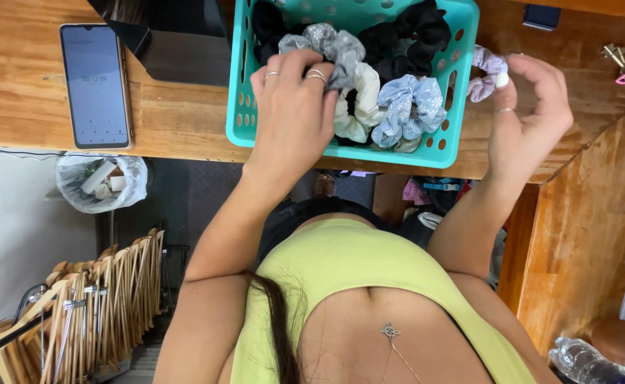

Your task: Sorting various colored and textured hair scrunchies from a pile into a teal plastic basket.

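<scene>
A teal plastic basket (238, 107) with holes in its walls sits on the wooden table (177, 121). It holds several fabric scrunchies: black ones (405, 35), a cream one (358, 107), a light blue patterned one (408, 107) and a grey one (333, 46). My left hand (294, 107) reaches into the basket, its fingers closed on the grey scrunchie. My right hand (529, 107) is just outside the basket's right wall and pinches a lavender scrunchie (484, 75) above the table.
A smartphone (95, 85) lies screen up at the table's left, beside a black box-like object (177, 43). Small metal clips (618, 64) lie far right. Below the table are wooden hangers (106, 299), a bagged bin (103, 181) and a plastic bottle (582, 359).
</scene>
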